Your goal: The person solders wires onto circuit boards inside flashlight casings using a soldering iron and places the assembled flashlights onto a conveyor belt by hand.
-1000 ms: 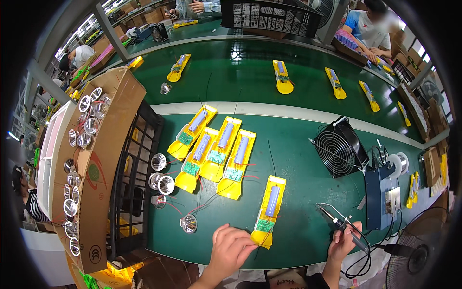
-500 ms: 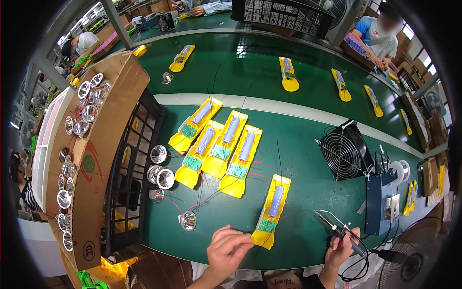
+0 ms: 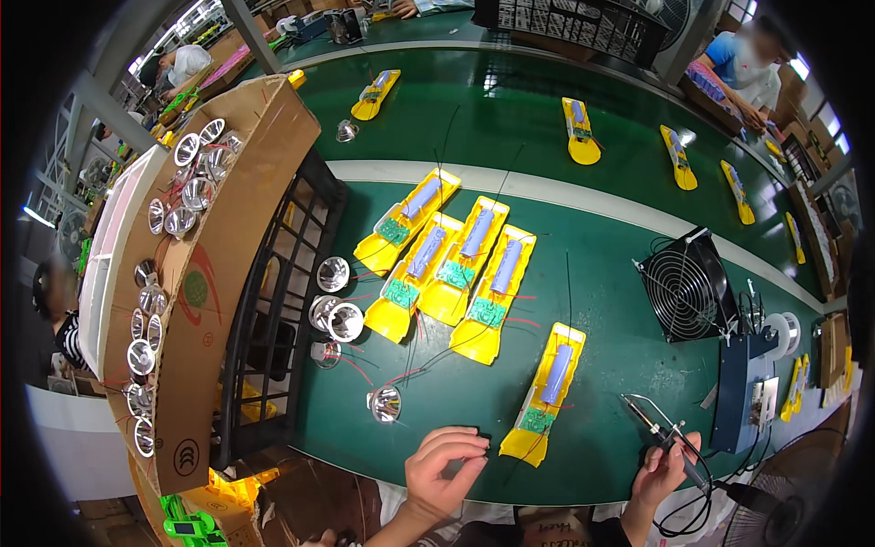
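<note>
My left hand (image 3: 445, 470) hovers over the near edge of the green bench, thumb and fingers curved and apart, with nothing visible in them. Just right of its fingertips, not touching, lies a yellow plastic casing (image 3: 523, 446) carrying a purple cylindrical battery (image 3: 557, 375) and a small green circuit board (image 3: 535, 420). In my right hand (image 3: 658, 474) is a soldering iron (image 3: 663, 439), its tip pointing up and left, with a thin curved metal tube beside it. Several similar yellow casings (image 3: 478, 339) with batteries, boards and red and black wires lie together farther left.
Silver reflector cups (image 3: 385, 405) sit on the bench's left, beside a black crate (image 3: 260, 337) and a cardboard box (image 3: 239, 182) holding more. A black fan (image 3: 685, 290) and blue soldering unit (image 3: 740, 387) stand at right. Beyond, casings lie on a green belt (image 3: 492, 109); co-workers sit past it.
My left hand has come off the lower end of the nearest casing, and a gap now shows. My right hand keeps holding the soldering iron. The whole view has shifted, moving things rightward.
</note>
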`<state>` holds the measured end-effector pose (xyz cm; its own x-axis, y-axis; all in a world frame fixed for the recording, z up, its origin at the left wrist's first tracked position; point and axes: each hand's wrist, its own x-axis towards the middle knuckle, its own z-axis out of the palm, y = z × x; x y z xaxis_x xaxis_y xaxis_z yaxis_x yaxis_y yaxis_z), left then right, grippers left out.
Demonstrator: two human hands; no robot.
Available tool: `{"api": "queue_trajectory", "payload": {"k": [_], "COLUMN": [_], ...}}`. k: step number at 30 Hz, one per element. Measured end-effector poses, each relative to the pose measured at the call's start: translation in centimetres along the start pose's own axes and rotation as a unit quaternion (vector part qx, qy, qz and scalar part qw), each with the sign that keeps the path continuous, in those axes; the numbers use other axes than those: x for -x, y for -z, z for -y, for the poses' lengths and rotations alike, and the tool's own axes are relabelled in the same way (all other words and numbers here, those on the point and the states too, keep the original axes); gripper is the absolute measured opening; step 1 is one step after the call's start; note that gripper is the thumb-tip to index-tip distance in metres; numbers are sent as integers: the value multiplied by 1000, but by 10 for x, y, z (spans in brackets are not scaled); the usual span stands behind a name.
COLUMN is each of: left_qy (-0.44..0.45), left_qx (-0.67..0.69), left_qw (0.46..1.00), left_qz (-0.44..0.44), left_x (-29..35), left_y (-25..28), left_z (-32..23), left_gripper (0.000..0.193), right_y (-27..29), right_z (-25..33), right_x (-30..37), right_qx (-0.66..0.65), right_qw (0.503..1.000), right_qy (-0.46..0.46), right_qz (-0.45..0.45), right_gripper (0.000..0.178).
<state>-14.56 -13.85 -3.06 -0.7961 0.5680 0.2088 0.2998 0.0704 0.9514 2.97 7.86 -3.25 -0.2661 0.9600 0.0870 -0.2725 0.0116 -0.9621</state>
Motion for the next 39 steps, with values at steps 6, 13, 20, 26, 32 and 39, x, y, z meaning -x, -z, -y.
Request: {"api": "queue_trajectory", "payload": {"k": [6, 13, 20, 26, 32, 39], "left_qy": [51, 8, -237, -112, -126, -99], "left_qx": [-26, 181, 93, -140, -138, -134], "left_qw": [998, 968, 951, 983, 982, 980], "left_qz": [-23, -174, -176, 28, -10, -104], "left_x": [-14, -69, -174, -91, -27, -18], "left_y": [-17, -24, 3, 21, -12, -36], "left_z": [-23, -78, -134, -75, -21, -9], "left_gripper": [11, 5, 8, 11, 15, 16], "right_y": [-11, -15, -36, -10, -27, -57], "right_z": [12, 52, 89, 73, 24, 26], "right_x": [0, -33, -69, -51, -3, 18], "right_qx": [-26, -122, -101, 2, -55, 29], "right_qw": [1000, 975, 948, 920, 946, 989], "right_qy": [8, 99, 176, 25, -133, -104], "right_qz": [5, 156, 247, 391, 290, 97], "right_gripper": [23, 33, 36, 28, 29, 32]}}
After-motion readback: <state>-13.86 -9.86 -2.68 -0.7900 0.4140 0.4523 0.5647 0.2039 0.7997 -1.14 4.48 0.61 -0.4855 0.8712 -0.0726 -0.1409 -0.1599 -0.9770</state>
